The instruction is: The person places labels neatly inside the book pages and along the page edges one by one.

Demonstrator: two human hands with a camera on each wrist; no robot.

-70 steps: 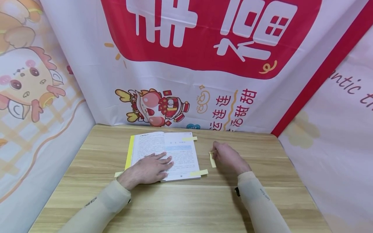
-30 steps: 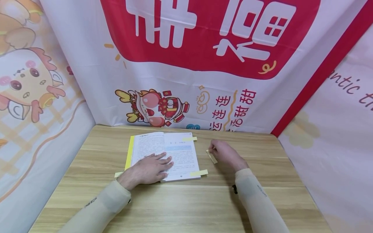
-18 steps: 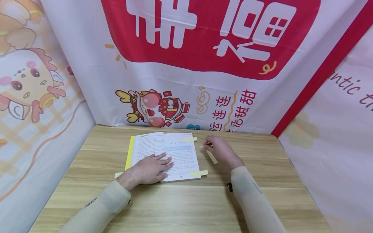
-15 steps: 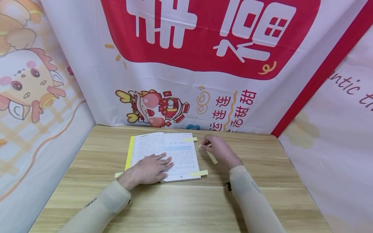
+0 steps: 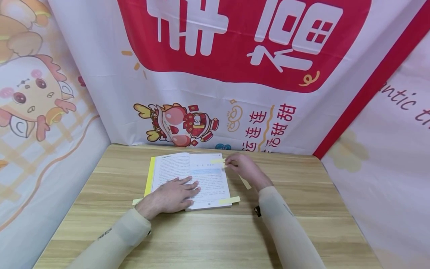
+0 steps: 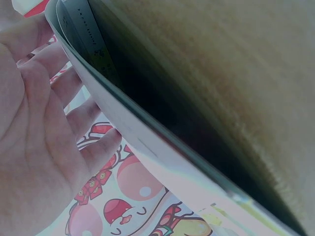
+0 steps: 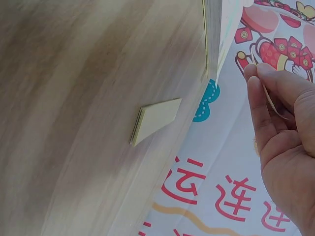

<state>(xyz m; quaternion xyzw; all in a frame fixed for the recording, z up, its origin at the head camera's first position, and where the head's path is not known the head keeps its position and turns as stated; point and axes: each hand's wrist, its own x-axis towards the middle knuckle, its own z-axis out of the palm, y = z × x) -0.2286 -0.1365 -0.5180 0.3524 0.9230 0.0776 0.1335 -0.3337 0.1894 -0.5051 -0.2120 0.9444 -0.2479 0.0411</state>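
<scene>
An open book [image 5: 209,185] with a yellow cover edge lies on the wooden table. My left hand [image 5: 174,195] rests spread over its left page and the centre fold; in the left wrist view the fingers of that hand [image 6: 44,123] lie straight against the page. At the book's upper right edge, my right hand [image 5: 248,169] pinches a thin pale-yellow sticky note [image 7: 269,100] between thumb and fingertips. Under and beside that hand, a small sticky note pad [image 7: 158,119] lies on the table, partly hidden in the head view.
Pale-yellow sticky notes stick out of the book at upper right [image 5: 216,161], lower right [image 5: 234,200] and lower left [image 5: 136,201]. Printed cloth [image 5: 268,86] hangs behind the wooden table [image 5: 215,239] and along both sides.
My right hand has pulled one sticky note off the pad and carried it left to the book's right edge. The pad stays on the table. My left hand has not moved.
</scene>
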